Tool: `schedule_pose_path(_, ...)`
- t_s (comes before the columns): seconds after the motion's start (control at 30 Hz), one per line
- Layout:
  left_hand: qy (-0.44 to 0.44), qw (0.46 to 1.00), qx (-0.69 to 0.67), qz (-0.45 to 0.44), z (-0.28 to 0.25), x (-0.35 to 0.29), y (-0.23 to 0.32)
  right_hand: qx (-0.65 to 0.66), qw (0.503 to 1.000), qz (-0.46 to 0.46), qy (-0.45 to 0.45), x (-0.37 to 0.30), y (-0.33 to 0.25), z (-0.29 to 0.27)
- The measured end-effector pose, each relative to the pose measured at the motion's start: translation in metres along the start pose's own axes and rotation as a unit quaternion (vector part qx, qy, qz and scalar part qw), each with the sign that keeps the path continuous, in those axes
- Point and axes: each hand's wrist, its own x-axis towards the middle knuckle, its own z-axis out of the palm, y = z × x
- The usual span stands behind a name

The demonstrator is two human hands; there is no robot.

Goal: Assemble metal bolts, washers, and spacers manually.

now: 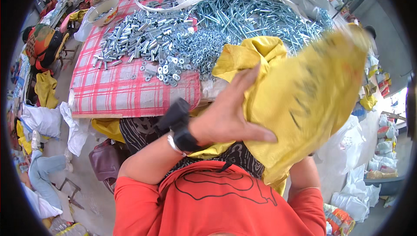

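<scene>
A yellow woven sack (304,101) with dark marks on it hangs in front of me, blurred at its upper right. My left hand (230,114) grips its left edge, thumb across the front and the other fingers partly behind the cloth. A black band and a silver bangle circle that wrist. Behind the sack, my right hand is hidden; only the forearm (304,175) shows below it. Just beyond lie heaps of metal washers (173,68), short metal tubes (139,36) and long thin metal rods (243,12) on the table.
A red-and-white checked cloth (104,92) covers the table's left part. A bowl (103,12) stands at its far left corner. White plastic bags (354,192) lie on the right-hand floor. At left are a maroon bag (104,162) and another person's legs (43,173).
</scene>
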Motion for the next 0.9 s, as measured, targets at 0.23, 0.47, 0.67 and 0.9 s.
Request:
schedule_pose_path(0.23, 0.156, 0.969, 0.187, 0.045, 0.026, -0.02, -0.011, 0.008, 1.0, -0.005, -0.017, -0.027, 0.021, 0.012)
schedule_pose_path(0.47, 0.173, 0.912, 0.336, 0.16, -0.014, -0.029, -0.005, -0.202, 0.965, -0.167, 0.01, -0.043, 0.034, -0.002)
schedule_pose_path(0.67, 0.053, 0.922, 0.371, 0.093, -0.033, -0.035, 0.005, 0.305, 0.939, 0.145, 0.071, -0.04, 0.001, 0.019)
schedule_pose_path(0.9, -0.309, 0.925, 0.217, -0.036, -0.053, -0.067, 0.001, 0.328, 0.907, -0.066, -0.257, -0.06, 0.005, 0.071)
